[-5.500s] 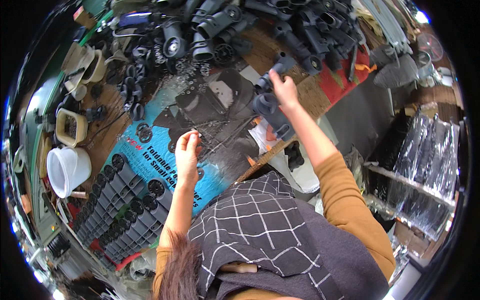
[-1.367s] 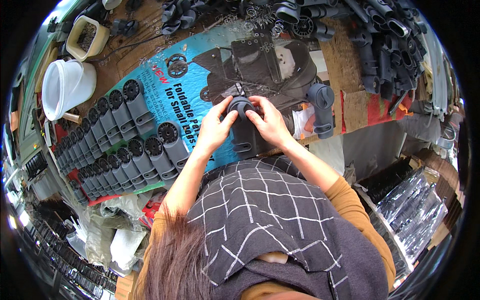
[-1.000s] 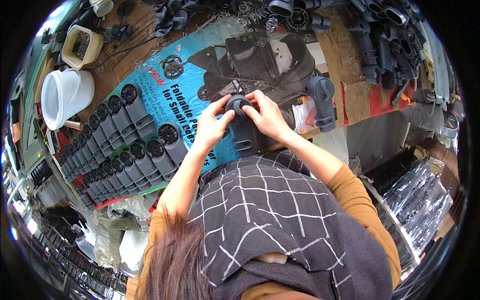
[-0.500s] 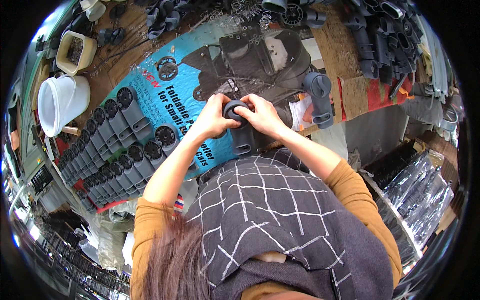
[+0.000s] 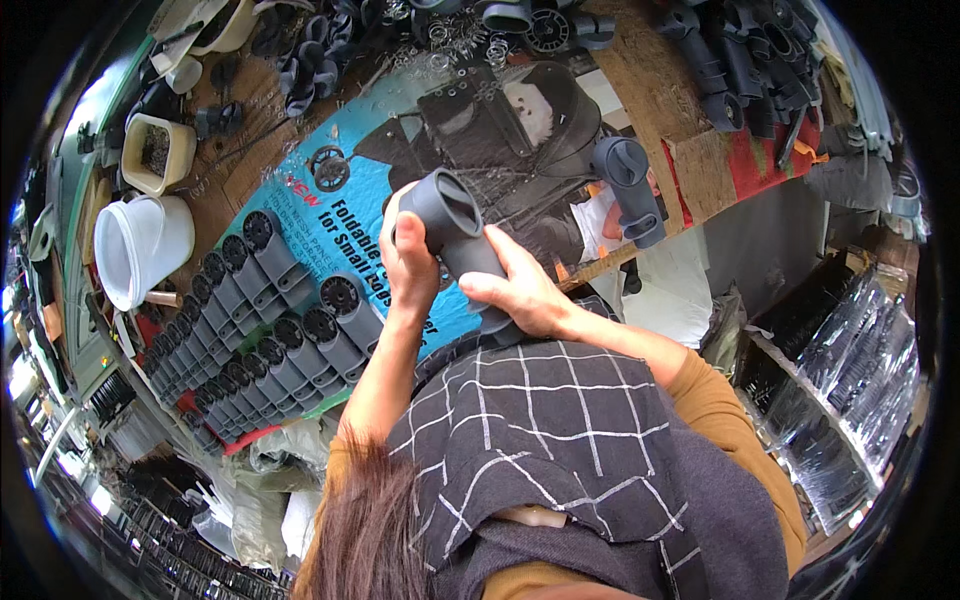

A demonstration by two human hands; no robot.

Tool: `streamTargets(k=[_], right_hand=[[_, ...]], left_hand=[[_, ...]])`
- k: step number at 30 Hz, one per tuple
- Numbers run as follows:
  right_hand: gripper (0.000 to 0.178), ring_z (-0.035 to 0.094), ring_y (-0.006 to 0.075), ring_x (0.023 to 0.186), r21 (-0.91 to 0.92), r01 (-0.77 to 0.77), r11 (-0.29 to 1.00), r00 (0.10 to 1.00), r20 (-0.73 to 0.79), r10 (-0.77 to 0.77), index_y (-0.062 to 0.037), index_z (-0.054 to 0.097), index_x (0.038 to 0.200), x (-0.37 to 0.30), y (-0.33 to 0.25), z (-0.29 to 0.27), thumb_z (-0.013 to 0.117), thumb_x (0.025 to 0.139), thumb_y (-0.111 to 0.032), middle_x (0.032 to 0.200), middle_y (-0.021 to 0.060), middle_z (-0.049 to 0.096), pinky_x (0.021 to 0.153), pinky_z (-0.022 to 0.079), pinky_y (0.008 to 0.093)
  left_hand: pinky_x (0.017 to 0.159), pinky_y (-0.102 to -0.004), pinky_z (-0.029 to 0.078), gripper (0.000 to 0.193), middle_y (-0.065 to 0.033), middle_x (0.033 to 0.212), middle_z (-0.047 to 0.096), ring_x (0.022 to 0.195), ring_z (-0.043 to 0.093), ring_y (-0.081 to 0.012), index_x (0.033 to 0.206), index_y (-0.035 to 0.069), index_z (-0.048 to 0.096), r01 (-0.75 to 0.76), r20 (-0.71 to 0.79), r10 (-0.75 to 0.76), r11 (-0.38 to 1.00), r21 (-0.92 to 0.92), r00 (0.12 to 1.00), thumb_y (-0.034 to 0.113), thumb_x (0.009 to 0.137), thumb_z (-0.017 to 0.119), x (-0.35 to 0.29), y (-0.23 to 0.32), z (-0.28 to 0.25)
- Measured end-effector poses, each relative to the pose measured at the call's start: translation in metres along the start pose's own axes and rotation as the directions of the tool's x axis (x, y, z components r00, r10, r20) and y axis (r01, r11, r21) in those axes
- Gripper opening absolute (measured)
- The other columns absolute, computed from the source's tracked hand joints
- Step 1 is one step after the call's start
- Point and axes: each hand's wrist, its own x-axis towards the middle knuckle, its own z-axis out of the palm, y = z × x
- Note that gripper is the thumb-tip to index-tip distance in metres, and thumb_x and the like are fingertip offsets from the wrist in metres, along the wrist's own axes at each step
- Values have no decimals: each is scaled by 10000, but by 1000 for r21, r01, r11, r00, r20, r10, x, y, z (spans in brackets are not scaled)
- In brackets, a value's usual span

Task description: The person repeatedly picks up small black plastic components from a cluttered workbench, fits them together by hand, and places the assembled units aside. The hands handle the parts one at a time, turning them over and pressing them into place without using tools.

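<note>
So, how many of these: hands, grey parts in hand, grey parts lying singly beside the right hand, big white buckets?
Left hand and right hand: 2
Held grey part: 1
Loose grey part: 1
White bucket: 1
Total: 5

Dark grey tubular fitting (image 5: 466,252) slanting in both hands (image 5: 530,292), round end uppermost

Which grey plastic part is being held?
The grey part between the left hand and right hand. Only it is touched; the lone part to its right and the rowed parts to its left aren't.
</note>
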Motion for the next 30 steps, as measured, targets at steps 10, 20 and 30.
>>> streamTargets(k=[10, 20, 30], right_hand=[[590, 653, 246, 771, -111, 72, 991, 996, -35, -76, 11, 435, 1163, -16, 2, -4, 676, 790, -377, 859, 175, 658, 721, 499, 366], [319, 443, 313, 691, -816, 406, 412, 663, -48, -747, -78, 514, 748, 13, -5, -28, 518, 932, -339, 738, 94, 519, 655, 366, 407], [631, 569, 357, 1034, -568, 181, 803, 914, -203, -350, -23, 442, 1257, -27, 12, -14, 719, 735, -242, 1114, 209, 567, 883, 447, 426]], left_hand=[[859, -332, 470, 540, -75, 988, 662, 916, 621, -189, 1056, 50, 618, 410, 149, -403, 705, -578, 903, 524, 983, 369, -8, 23, 8], [894, -320, 436, 496, -83, 1041, 614, 959, 572, -175, 1128, -5, 566, 382, 183, -337, 776, -502, 924, 442, 997, 394, -18, 13, 24], [767, -292, 478, 502, -43, 874, 657, 802, 626, -155, 984, 81, 618, 374, 124, -358, 811, -451, 925, 511, 974, 357, -1, 17, 34]])
